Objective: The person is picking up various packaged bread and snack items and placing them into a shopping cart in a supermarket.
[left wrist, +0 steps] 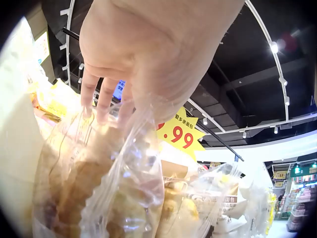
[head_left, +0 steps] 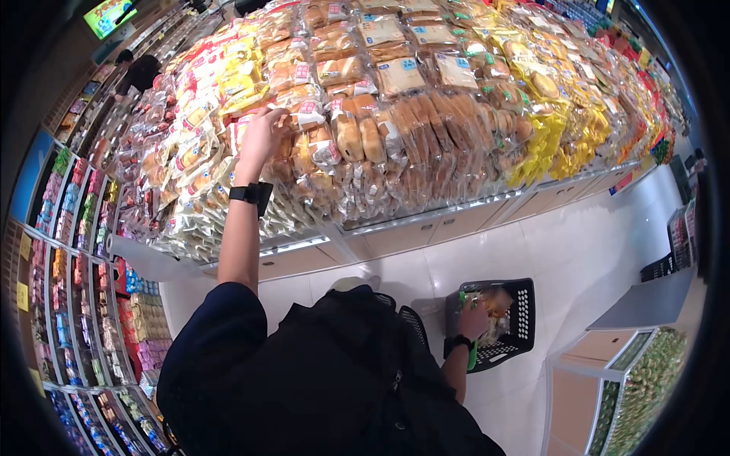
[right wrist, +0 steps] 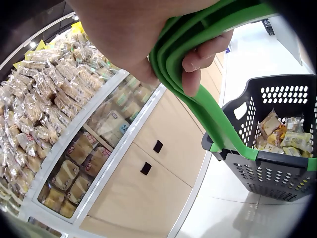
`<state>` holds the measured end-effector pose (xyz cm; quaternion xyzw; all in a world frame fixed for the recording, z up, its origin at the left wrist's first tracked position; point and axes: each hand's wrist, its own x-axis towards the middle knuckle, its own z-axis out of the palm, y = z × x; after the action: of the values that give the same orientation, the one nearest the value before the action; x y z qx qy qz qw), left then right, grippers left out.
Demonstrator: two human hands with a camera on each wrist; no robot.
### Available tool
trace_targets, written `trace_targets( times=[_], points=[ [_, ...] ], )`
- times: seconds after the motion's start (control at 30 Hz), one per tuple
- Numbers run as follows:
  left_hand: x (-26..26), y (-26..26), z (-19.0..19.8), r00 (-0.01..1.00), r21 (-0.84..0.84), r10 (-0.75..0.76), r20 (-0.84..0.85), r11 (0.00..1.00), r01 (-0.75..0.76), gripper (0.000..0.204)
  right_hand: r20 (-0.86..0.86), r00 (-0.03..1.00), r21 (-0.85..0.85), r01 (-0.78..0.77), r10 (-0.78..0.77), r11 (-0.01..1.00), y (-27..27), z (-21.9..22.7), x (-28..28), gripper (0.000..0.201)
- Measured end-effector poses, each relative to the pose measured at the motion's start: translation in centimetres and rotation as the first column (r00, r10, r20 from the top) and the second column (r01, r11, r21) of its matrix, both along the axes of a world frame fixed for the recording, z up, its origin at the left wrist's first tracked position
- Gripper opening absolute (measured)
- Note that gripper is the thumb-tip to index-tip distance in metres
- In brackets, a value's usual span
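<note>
My left hand [head_left: 262,140] reaches out over the heaped display of packaged bread. In the left wrist view, its fingers point down onto the top of a clear plastic bread bag [left wrist: 99,183], and the thumb is hidden behind the film. Brown bread shows through that bag. My right hand [right wrist: 148,34] grips the green handle [right wrist: 210,116] of a black shopping basket [right wrist: 262,168], its fingers curled round the strips. The basket hangs low at my right side in the head view, and several small wrapped packs [right wrist: 287,139] lie inside it.
Bread packs [head_left: 399,76] cover the wide display, which has wooden cabinet doors [right wrist: 133,193] below. A yellow price sign [left wrist: 181,134] stands behind the bags. Shelves of colourful packets [head_left: 76,258] line the left. Another counter [head_left: 593,380] stands at lower right, and a person [head_left: 141,72] is at far left.
</note>
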<state>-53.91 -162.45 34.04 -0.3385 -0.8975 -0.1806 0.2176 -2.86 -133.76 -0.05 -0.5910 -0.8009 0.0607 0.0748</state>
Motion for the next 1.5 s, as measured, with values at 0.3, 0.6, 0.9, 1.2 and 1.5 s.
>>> trace_targets(
  times=[0.3, 0.6, 0.9, 1.2, 1.5],
  points=[
    [-0.2, 2.2, -0.6, 0.992, -0.114, -0.121, -0.033, 0.987, 0.117, 0.038, -0.092, 0.995, -0.089, -0.041, 0.033, 0.995, 0.2, 0.1, 0.5, 0.038],
    [0.7, 3.1, -0.1, 0.992, -0.197, -0.063, 0.11, 0.977, 0.084, 0.047, -0.103, 0.995, -0.18, -0.015, -0.004, 0.984, 1.0, 2.3, 0.6, 0.036],
    [8.2, 7.4, 2.8, 0.933, 0.069, -0.325, -0.157, 0.938, 0.338, 0.02, -0.282, 0.959, -0.229, -0.079, 0.011, 0.97, -2.0, 1.1, 9.3, 0.042],
    [24.0, 23.6, -13.2, 0.236, 0.107, -0.885, 0.401, 0.301, 0.948, 0.02, -0.316, 0.942, -0.203, 0.045, -0.11, 0.978, -1.8, -2.2, 13.1, 0.031],
    [33.4, 30.7, -15.8, -0.007, -0.053, -0.811, 0.585, -0.046, 0.998, 0.028, -0.244, 0.961, -0.201, 0.08, -0.129, 0.976, 0.2, -2.8, 14.3, 0.03]
  ],
)
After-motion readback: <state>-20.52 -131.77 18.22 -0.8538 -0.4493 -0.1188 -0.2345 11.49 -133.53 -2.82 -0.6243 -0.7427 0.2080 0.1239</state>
